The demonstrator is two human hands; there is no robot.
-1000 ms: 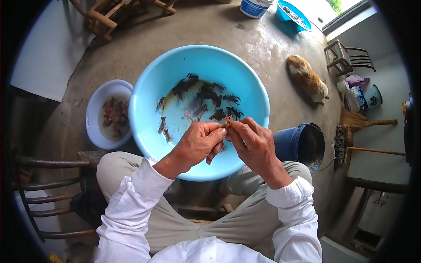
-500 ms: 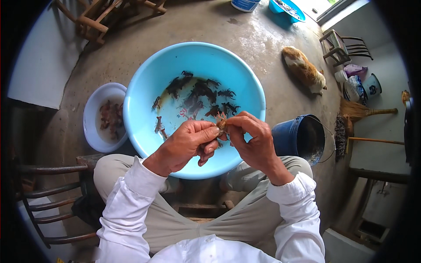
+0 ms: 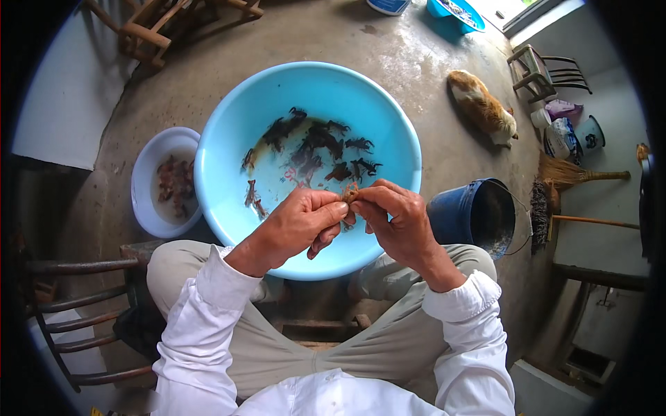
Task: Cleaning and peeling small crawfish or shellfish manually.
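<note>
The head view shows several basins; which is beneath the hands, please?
The large central basin; the pale lavender basin is left of it, the smaller blue basin at upper right.

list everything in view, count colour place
large basin: 1, light blue, centre
crayfish: several, dark, in large basin
small basin: 1, pale, left
lumps: several, brown, in small basin
big bucket: 1, dark blue, right
animal: 1, orange and white, right
broom: 1, tan, right
mop: 1, dark, right
chairs: at least 2, brown, left and right
tub: 1, blue, top
piece: 1, brown, between fingers
left hand: 1, white sleeve, centre
right hand: 1, white sleeve, centre
</note>
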